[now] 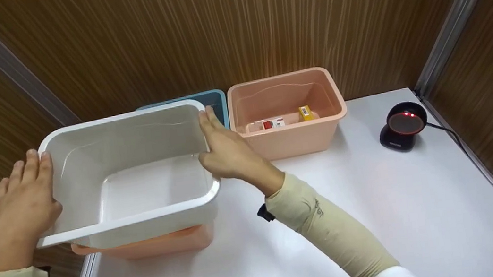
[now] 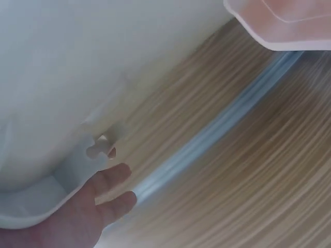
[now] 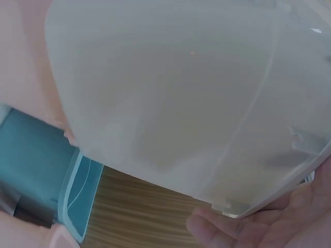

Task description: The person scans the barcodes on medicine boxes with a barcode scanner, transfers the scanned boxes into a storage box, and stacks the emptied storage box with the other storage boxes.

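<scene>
A large white plastic bin point(image 1: 151, 213) is tilted so its inside faces the head camera; nothing shows in it. My left hand point(image 1: 22, 206) grips its left end, thumb over the rim and fingers along the outside. At the opposite end my right hand point(image 1: 229, 152) holds the rim the same way. The left wrist view has the left fingers point(image 2: 116, 206) under the edge of the bin. From the right wrist, the bin's outer wall point(image 3: 155, 103) fills most of the view. Beneath it is a pink bin point(image 1: 165, 245), largely covered.
Against the back wall stand a blue bin point(image 1: 215, 98), partly hidden, and another pink bin point(image 1: 294, 139) containing a red-and-white box point(image 1: 273, 123) and a yellow box point(image 1: 305, 113). A black scanner point(image 1: 402, 125) with red lights and a cable sits on the white table point(image 1: 333, 217) at right.
</scene>
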